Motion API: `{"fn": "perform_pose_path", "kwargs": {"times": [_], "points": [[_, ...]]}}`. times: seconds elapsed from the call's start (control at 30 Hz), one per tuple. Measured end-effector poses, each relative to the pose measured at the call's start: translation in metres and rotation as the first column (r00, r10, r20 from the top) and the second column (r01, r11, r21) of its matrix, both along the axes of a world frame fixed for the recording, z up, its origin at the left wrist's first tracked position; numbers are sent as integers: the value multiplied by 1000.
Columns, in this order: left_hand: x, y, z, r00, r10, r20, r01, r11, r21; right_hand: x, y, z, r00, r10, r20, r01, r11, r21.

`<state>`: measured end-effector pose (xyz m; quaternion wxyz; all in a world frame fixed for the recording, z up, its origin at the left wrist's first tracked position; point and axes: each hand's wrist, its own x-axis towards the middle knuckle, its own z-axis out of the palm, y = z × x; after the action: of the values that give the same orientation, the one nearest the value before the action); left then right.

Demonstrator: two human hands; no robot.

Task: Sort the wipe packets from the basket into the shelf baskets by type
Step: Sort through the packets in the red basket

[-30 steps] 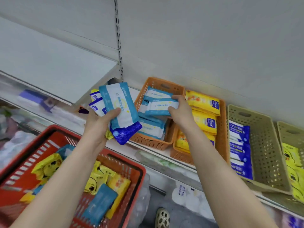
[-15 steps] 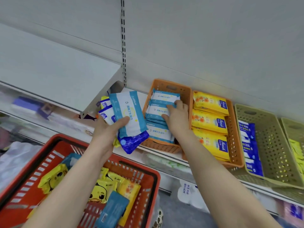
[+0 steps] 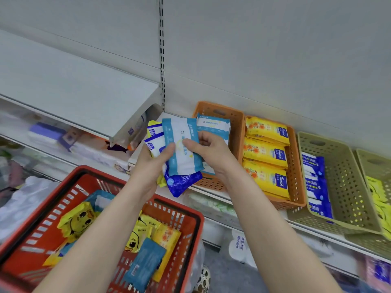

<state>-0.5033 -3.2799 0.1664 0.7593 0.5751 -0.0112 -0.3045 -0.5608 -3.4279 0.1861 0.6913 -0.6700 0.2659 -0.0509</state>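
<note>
From the head view, my left hand (image 3: 154, 163) sits at the centre of the frame, closed around a fanned stack of wipe packets. The light blue and white packet (image 3: 182, 146) lies on top, my thumb pressed across its lower left. Behind it, toward the left, white packets with blue labels (image 3: 155, 142) stick out, and a dark blue packet (image 3: 182, 182) pokes from under the stack at the bottom. My right hand (image 3: 209, 153) meets the stack from the right, thumb and fingers pinching the right edge of the light blue and white packet.

Just behind my hands, on the shelf (image 3: 213, 192), the orange basket (image 3: 237, 123) holds matching light blue packets (image 3: 212, 123). Touching it on the right, a second orange basket (image 3: 296, 166) carries three yellow packets (image 3: 265, 151) in a row. Further right, an olive basket (image 3: 347, 176) holds blue and white packets (image 3: 315, 185) standing along its left wall. At the right edge of the frame another olive basket (image 3: 372, 159) holds bright yellow packets (image 3: 378, 195), though blur hides their print.

In the lower left of the frame, the red shopping basket (image 3: 190, 214) contains yellow duck packets (image 3: 78, 220), an orange-yellow packet (image 3: 167, 235) and a teal packet (image 3: 146, 261).
</note>
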Motion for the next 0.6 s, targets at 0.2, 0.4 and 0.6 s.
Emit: {"fn": "perform_pose_path", "kwargs": {"times": [0.2, 0.4, 0.6], "points": [[2, 9, -1, 972, 153, -176, -152, 988, 21, -8, -49, -5, 872, -478, 106, 486, 871, -75], [1, 23, -5, 962, 190, -198, -188, 982, 27, -9, -74, -16, 980, -27, -196, -113, 737, -666], [-3, 25, -5, 964, 195, -181, -191, 981, 36, 11, -60, -45, 903, 117, -413, -410, 520, -749]]}}
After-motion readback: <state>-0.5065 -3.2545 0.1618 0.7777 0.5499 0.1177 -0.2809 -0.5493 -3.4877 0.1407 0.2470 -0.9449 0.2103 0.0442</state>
